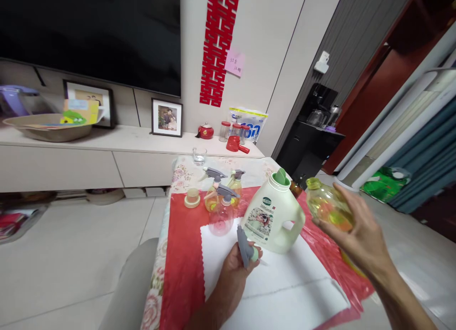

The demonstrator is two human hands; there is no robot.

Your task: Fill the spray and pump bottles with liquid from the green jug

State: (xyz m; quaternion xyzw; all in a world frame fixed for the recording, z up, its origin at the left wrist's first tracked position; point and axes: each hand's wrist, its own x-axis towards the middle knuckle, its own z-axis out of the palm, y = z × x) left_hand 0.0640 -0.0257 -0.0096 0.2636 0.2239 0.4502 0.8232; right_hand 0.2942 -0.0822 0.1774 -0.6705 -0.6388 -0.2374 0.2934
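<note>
The left hand (233,268) is closed around a grey plastic trigger spray head with a pale-green collar (244,247), above a white sheet with a scalloped edge (285,301) on the floral-covered table (152,306). The right hand (359,232) is spread around a round, transparent yellow bottle (327,204), raised near the table's right edge, its mouth uncovered.

The step in hand appears to be handling the bottle and spray head as separate parts. The bottle is best kept near upright, as the liquid apparently inside could spill; a firm, non-squeezing grip is advisable. The collar should remain clear of the fingertips.

A large pale-green plastic jug with a side handle (267,221) stands between the hands and obstructs direct crossing beyond the sheet's middle. To its left stand a transparent pink spray bottle (221,221) and two yellow-tinted spray bottles (211,204). A round cream cap (192,200) lies near the left edge; a clear glass cup (199,156) stands by the far left corner, well apart.
</note>
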